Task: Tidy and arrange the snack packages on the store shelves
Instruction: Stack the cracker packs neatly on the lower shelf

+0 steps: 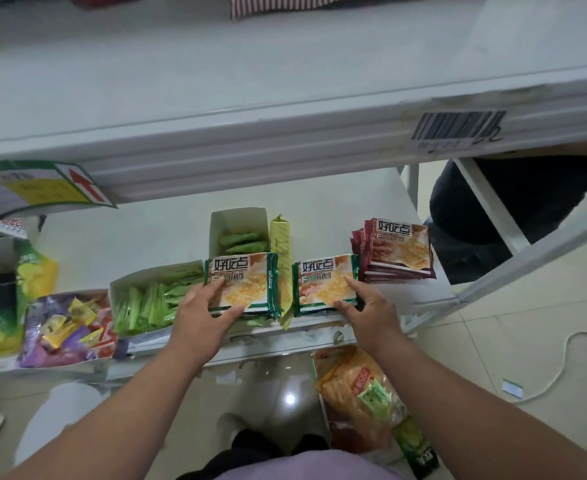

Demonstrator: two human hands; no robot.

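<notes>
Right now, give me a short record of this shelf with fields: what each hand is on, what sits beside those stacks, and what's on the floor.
left hand: grips the left green-edged biscuit stack, fingers on top, thumb at its front edge
right hand: grips the right green-edged biscuit stack the same way
between the stacks: a yellow-green pack standing on edge
further right: a dark red biscuit stack, apart from both hands
further left: an open box of green sachets
floor: an orange snack bag below the shelf edge
</notes>
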